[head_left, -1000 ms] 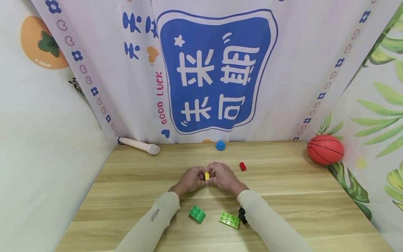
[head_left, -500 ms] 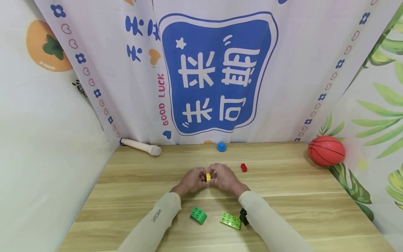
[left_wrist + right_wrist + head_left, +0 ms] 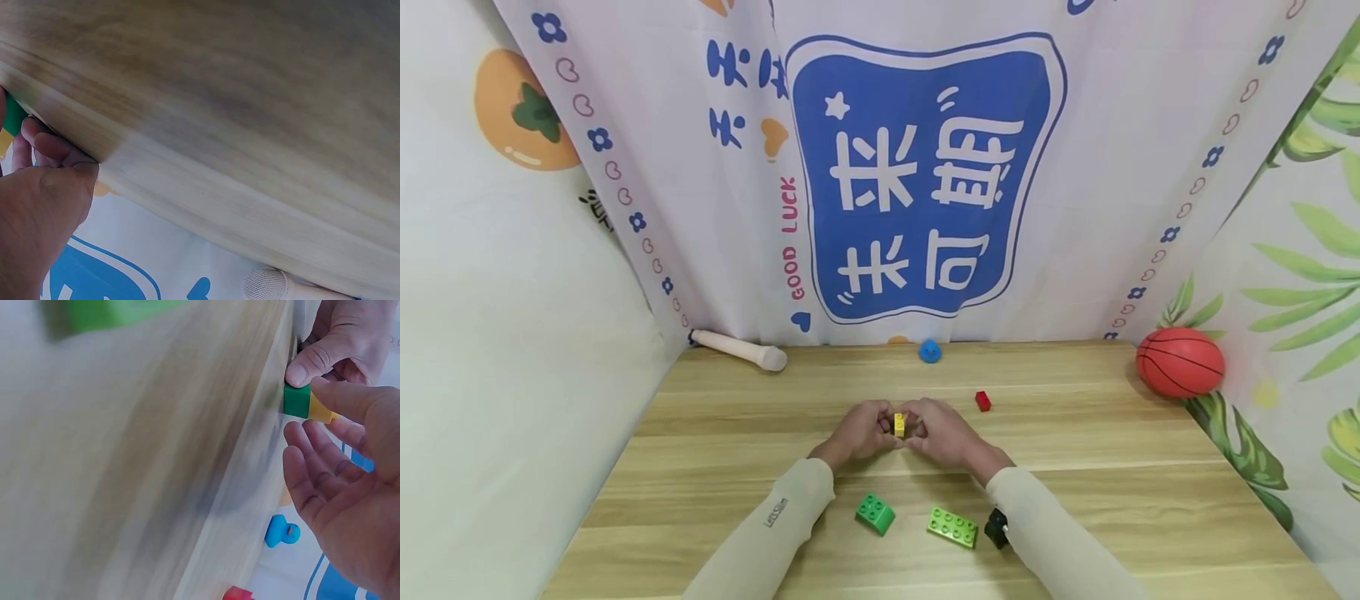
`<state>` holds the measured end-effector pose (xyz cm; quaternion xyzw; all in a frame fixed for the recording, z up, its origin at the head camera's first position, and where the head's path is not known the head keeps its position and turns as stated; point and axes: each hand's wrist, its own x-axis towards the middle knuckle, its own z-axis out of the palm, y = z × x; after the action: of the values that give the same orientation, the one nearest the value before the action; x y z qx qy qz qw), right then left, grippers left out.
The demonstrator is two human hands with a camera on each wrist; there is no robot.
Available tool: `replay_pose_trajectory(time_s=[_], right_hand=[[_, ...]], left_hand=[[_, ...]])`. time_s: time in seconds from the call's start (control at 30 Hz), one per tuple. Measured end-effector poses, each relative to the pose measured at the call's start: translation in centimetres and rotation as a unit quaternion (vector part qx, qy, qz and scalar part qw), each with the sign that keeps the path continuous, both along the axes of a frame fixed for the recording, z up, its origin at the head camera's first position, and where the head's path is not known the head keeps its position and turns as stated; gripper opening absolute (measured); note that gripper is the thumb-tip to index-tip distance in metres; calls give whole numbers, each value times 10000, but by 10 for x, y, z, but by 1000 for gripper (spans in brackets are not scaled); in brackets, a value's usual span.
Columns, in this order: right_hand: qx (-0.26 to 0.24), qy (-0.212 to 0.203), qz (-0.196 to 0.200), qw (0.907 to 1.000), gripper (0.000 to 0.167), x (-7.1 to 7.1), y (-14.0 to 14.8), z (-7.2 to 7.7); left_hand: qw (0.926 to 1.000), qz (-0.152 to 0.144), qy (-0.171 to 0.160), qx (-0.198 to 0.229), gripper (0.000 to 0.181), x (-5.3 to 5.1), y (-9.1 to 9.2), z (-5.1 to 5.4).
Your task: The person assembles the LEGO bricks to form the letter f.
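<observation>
Over the middle of the table, both hands meet at a small two-part stack: a yellow toy brick (image 3: 899, 424) joined to a dark green brick (image 3: 296, 400). My left hand (image 3: 862, 429) grips the green brick, its thumb pressed on that brick's side in the right wrist view. My right hand (image 3: 942, 432) has thumb and index finger on either side of the yellow brick (image 3: 320, 411), while its other fingers spread away. In the left wrist view, only a corner of the green brick (image 3: 12, 115) shows past my left hand (image 3: 47, 194).
Nearer me lie a green brick (image 3: 876, 513) and a light green brick (image 3: 952, 527). A small red brick (image 3: 982, 401) and a blue duck toy (image 3: 930, 352) are farther back. A white microphone (image 3: 741, 350) lies back left; a red ball (image 3: 1180, 362) sits at the right edge.
My right wrist and forearm have swung slightly to the right, and the gap between right thumb and index finger looks wider. The left hand stays almost still at the bricks.
</observation>
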<state>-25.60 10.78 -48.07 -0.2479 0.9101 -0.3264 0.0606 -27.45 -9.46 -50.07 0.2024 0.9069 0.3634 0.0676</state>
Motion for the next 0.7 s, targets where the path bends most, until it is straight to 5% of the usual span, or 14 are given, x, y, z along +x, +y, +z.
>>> replay_pose_trajectory(time_s=[0.2, 0.4, 0.7], right_hand=[[88, -114, 71, 9999, 45, 18, 18, 1], [245, -680, 466, 9963, 34, 46, 47, 2], [183, -1305, 913, 9871, 45, 83, 66, 7]], left_hand=[[10000, 24, -34, -33, 26, 1, -1, 1], [9998, 141, -163, -33, 29, 3, 2, 2], [9997, 170, -183, -56, 29, 3, 2, 2]])
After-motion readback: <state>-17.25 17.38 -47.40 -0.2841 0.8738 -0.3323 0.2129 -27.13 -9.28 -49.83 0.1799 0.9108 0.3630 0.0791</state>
